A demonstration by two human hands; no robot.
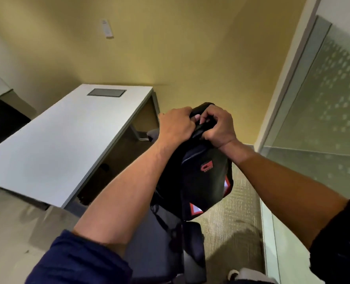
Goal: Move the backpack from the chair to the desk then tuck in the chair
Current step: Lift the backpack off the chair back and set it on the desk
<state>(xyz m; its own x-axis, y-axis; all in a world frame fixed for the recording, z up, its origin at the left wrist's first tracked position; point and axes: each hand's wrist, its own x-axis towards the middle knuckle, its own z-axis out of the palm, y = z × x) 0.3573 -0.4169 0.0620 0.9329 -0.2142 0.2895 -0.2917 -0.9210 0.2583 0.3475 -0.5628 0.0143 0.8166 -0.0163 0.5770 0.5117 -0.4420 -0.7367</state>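
Observation:
A black backpack point(202, 177) with a red logo and red-and-white corner patches hangs in the air to the right of the desk. My left hand point(176, 126) and my right hand point(217, 126) both grip its top handle, close together. Its straps dangle down over the dark chair point(159, 249), which stands below it at the bottom centre, pulled out from the desk. The white desk point(53, 144) stretches away on the left, with a grey cable hatch point(106, 92) near its far end.
A yellow wall lies behind the desk. A frosted glass partition point(313, 119) closes off the right side. A dark object point(1, 119) sits at the left edge beyond the desk. Carpet point(231, 212) shows to the right of the chair.

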